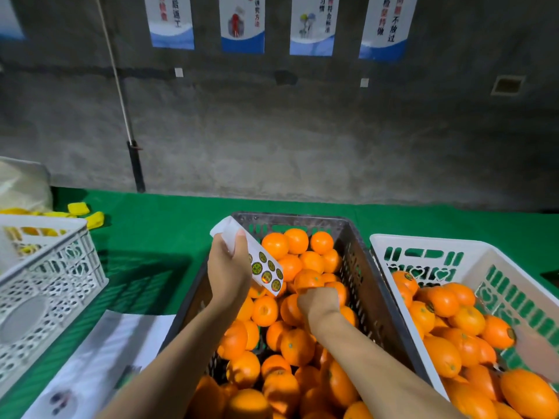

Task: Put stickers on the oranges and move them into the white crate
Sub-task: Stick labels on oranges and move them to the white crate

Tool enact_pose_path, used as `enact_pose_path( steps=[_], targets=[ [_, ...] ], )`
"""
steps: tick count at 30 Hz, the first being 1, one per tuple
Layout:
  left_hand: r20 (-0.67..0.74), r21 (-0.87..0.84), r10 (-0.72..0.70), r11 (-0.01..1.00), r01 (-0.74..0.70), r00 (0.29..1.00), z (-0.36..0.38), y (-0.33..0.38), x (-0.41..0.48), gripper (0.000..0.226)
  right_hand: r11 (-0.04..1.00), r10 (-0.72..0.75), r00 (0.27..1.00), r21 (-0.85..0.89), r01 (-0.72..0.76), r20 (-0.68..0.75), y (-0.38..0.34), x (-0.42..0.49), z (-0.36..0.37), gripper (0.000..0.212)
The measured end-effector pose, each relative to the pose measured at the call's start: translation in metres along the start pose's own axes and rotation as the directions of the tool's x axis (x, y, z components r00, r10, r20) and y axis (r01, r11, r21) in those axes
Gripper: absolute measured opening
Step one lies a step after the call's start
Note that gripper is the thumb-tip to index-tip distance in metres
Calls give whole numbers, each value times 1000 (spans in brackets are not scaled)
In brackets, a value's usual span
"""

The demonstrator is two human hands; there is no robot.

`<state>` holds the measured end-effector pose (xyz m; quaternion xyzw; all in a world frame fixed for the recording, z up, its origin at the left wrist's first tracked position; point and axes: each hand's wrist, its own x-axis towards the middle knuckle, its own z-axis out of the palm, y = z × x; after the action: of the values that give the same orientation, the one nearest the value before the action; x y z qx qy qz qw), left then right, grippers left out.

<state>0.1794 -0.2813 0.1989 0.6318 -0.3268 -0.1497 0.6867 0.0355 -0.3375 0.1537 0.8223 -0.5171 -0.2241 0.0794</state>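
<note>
Green cloth covers the whole table, running back to a rough grey concrete wall hung with four blue-and-white posters along the top. A thin cord drops diagonally down the wall to a dark post at the table's back edge.

Centre stage, a dark crate heaped with oranges. The left hand is up over that crate's left wall, fingers and thumb curled round a white sticker sheet; round gold-and-black stickers show on its lower end. The right hand is down among the fruit near the crate's middle, fingers curled onto an orange; from behind the knuckles I can't quite tell how firm the grasp is.

Just beside, on the right, the white crate sits with its green-backed slots showing, already holding a good pile of oranges, some with a dark sticker on top.

Over at the table's left edge, another white lattice crate, with yellow pieces beyond it near the back-left corner and a pale bag behind. White paper sheets lie at the near-left edge.
</note>
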Motion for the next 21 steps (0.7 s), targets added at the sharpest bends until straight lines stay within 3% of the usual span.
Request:
enact_pose_path(
  steps=[2,8,13,16,21],
  targets=[
    [13,-8,12,1000,-12,1000,0,0,0,46,1000,12,998,-28,-10,66,0,3,6,42],
    [36,32,10,999,-11,999,0,2,-3,43,999,51,996,-2,-51,70,-3,0,8,45],
    [78,70,41,996,-47,996,-4,1,-5,48,939,-82,993,-328,107,89,-1,-16,15,45],
    [104,98,62,993,-72,993,-1,3,-3,43,870,-84,994,-482,109,73,8,-22,30,51],
    [113,99,71,992,-83,991,1,5,-9,37,910,43,994,-414,1,98,20,-27,36,75]
  ],
)
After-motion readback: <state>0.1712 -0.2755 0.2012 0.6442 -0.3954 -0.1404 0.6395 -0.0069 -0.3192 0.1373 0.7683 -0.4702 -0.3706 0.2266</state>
